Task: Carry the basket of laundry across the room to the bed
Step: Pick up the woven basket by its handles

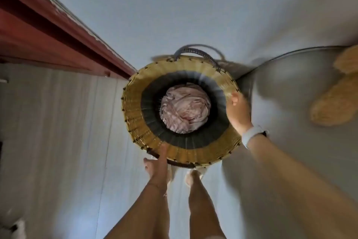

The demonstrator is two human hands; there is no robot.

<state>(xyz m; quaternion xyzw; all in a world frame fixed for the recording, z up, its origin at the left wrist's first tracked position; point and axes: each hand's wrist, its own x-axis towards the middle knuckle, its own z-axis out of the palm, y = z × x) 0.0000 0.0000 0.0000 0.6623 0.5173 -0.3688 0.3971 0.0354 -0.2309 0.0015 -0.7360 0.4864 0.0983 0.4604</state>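
I look straight down into a round woven basket point(135, 115) with a yellow rim band and a dark inner wall. Crumpled pale pink laundry point(185, 108) lies at its bottom. My right hand point(238, 113), with a white watch on the wrist, grips the rim on the right side. My left hand point(161, 154) holds the near rim by a dark handle point(180, 164). A second dark handle point(195, 52) arches over the far rim. The bed point(290, 103), covered in grey, lies right beside the basket on the right.
A tan woven or plush item point(337, 101) lies on the bed. A red-brown wooden frame point(48, 31) runs along the left. A pale wall point(174, 6) is ahead. My bare feet point(191, 177) stand on light floor planks point(67, 142) below the basket.
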